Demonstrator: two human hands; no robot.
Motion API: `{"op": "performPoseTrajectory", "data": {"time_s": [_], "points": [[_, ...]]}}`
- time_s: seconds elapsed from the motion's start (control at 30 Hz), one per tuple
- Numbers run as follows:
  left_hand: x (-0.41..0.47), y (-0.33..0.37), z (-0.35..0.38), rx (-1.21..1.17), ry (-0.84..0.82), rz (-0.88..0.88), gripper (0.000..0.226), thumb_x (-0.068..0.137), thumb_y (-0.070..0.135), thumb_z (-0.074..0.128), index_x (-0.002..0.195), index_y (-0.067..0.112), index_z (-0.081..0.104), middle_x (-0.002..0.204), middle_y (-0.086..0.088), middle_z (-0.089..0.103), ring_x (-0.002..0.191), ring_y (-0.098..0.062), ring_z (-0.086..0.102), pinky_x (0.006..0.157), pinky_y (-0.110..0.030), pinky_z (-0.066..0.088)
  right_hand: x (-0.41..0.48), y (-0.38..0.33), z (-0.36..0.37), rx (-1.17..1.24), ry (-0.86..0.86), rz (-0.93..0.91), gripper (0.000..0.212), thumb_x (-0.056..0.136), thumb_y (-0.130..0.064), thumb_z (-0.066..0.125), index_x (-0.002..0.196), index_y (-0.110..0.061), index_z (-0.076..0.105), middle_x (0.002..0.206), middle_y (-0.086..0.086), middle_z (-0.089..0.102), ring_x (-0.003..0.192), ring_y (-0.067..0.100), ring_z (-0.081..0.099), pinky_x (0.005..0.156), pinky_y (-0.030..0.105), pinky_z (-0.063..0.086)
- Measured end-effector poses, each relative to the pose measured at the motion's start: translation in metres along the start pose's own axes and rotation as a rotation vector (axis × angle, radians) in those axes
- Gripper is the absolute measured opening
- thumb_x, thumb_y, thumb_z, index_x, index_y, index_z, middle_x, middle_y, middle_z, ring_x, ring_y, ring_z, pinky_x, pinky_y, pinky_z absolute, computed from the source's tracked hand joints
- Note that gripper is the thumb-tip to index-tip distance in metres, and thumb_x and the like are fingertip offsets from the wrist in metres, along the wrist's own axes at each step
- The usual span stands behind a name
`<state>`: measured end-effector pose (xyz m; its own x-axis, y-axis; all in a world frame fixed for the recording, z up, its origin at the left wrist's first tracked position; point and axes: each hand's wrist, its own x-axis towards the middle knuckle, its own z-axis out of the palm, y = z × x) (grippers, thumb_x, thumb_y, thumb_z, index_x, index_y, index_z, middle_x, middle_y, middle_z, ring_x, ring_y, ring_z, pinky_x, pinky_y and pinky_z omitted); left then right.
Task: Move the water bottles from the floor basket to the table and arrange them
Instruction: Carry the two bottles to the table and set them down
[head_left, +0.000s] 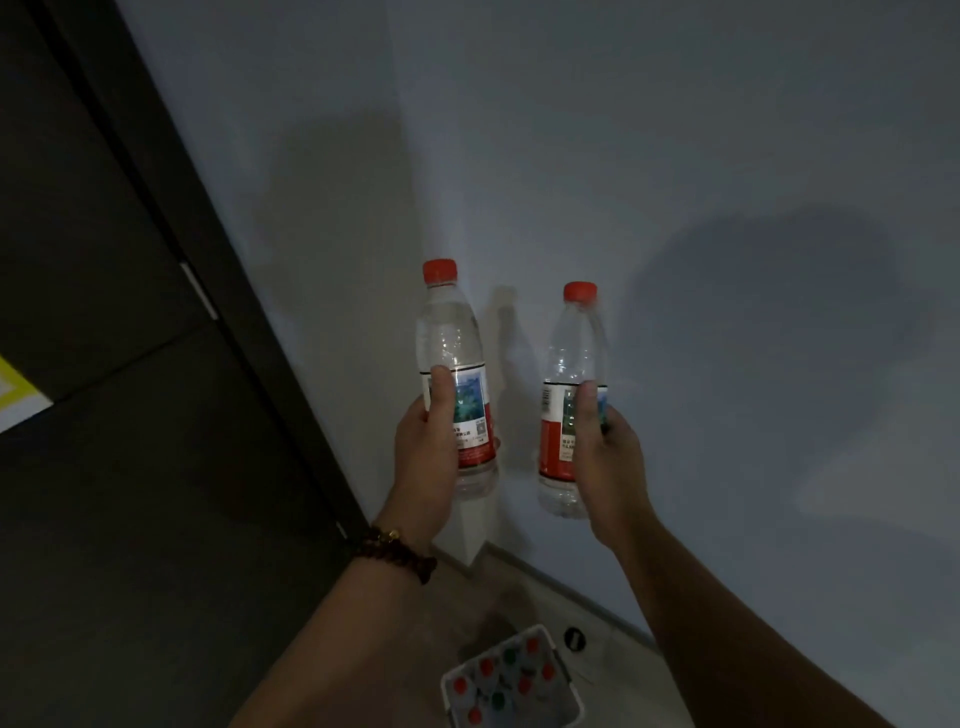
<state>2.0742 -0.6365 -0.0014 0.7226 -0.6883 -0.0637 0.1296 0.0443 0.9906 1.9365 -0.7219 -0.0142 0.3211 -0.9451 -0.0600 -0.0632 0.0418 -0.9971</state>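
I hold two clear water bottles with red caps and red-and-white labels upright in front of me. My left hand (431, 452) grips the left bottle (451, 338) around its label. The right bottle (574, 343) is gripped low on its label by my right hand (605, 457). Far below, on the floor, stands a white basket (563, 670) holding several more bottles, seen from above as red and green caps. The table is not in view.
A dark door or cabinet panel (130, 364) fills the left side. Pale walls meet in a corner (467, 519) behind the bottles. A small round black fitting (574, 638) sits on the floor near the basket.
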Motion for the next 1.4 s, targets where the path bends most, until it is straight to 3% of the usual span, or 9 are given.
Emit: {"op": "performPoseTrajectory", "data": {"time_s": [0.23,0.33,0.5,0.7,0.77,0.93,1.07,1.23,1.4], "points": [[0.008,-0.001,-0.027,0.095,-0.218,0.011,0.071,0.087,0.070,0.045,0.112,0.009,0.069,0.093,-0.014,0.078,0.085,-0.031,0.077,0.077,-0.041,0.063,-0.029,0.008,0.021,0.018,0.131,-0.003,0.066,0.086,-0.073,0.041,0.112,-0.016,0.064,0.094,0.005,0.076,0.083,0.016,0.077,0.078,0.042,0.065],[0.007,-0.011,-0.030,0.141,-0.310,0.008,0.080,0.081,0.080,0.047,0.113,0.010,0.069,0.094,-0.011,0.078,0.086,-0.028,0.077,0.080,-0.043,0.064,-0.047,0.015,0.022,-0.018,0.228,0.007,0.068,0.087,-0.077,0.040,0.108,-0.017,0.064,0.093,0.007,0.076,0.085,0.021,0.077,0.081,0.050,0.064],[-0.007,-0.031,-0.010,0.201,-0.497,-0.041,0.105,0.057,0.103,0.044,0.111,0.017,0.070,0.095,-0.007,0.078,0.087,-0.025,0.077,0.082,-0.045,0.063,-0.085,0.027,0.000,-0.119,0.441,0.025,0.073,0.085,-0.084,0.038,0.108,-0.020,0.065,0.095,0.003,0.076,0.086,0.013,0.076,0.078,0.043,0.064],[-0.056,-0.048,0.040,0.226,-0.742,-0.098,0.094,0.064,0.099,0.044,0.106,0.019,0.069,0.092,-0.006,0.078,0.083,-0.025,0.077,0.078,-0.045,0.064,-0.143,0.033,-0.048,-0.135,0.740,0.095,0.071,0.083,-0.082,0.037,0.102,-0.021,0.066,0.088,0.002,0.076,0.078,0.008,0.075,0.071,0.036,0.063],[-0.076,-0.050,0.059,0.211,-0.846,-0.133,0.081,0.077,0.089,0.047,0.105,0.016,0.069,0.091,-0.008,0.077,0.083,-0.026,0.077,0.077,-0.043,0.064,-0.166,0.033,-0.067,-0.109,0.831,0.114,0.067,0.084,-0.079,0.039,0.102,-0.021,0.066,0.086,0.000,0.076,0.077,0.007,0.075,0.068,0.031,0.061],[-0.142,-0.058,0.101,0.204,-1.078,-0.223,0.071,0.074,0.071,0.062,0.115,0.014,0.068,0.100,-0.008,0.077,0.094,-0.028,0.076,0.084,-0.045,0.063,-0.229,0.033,-0.118,-0.015,1.064,0.168,0.069,0.081,-0.079,0.038,0.110,-0.022,0.063,0.092,-0.003,0.073,0.083,0.010,0.073,0.067,0.026,0.057],[-0.206,-0.062,0.134,0.209,-1.236,-0.227,0.070,0.073,0.073,0.060,0.112,0.015,0.069,0.095,-0.008,0.077,0.089,-0.028,0.076,0.080,-0.044,0.064,-0.287,0.037,-0.159,0.014,1.229,0.189,0.069,0.084,-0.079,0.038,0.109,-0.022,0.066,0.094,0.000,0.075,0.086,0.015,0.075,0.077,0.037,0.062],[-0.309,-0.068,0.174,0.231,-1.421,-0.232,0.068,0.078,0.069,0.057,0.114,0.013,0.068,0.096,-0.011,0.077,0.085,-0.027,0.077,0.074,-0.038,0.063,-0.380,0.040,-0.214,0.061,1.421,0.179,0.057,0.088,-0.074,0.039,0.103,-0.025,0.065,0.091,0.000,0.074,0.082,0.014,0.074,0.068,0.030,0.057],[-0.442,-0.072,0.205,0.210,-1.577,-0.278,0.063,0.075,0.068,0.058,0.108,0.016,0.068,0.088,-0.007,0.077,0.080,-0.027,0.075,0.074,-0.039,0.064,-0.489,0.046,-0.286,0.073,1.573,0.190,0.063,0.088,-0.075,0.041,0.109,-0.021,0.067,0.093,0.002,0.075,0.085,0.017,0.075,0.069,0.031,0.057]]}}
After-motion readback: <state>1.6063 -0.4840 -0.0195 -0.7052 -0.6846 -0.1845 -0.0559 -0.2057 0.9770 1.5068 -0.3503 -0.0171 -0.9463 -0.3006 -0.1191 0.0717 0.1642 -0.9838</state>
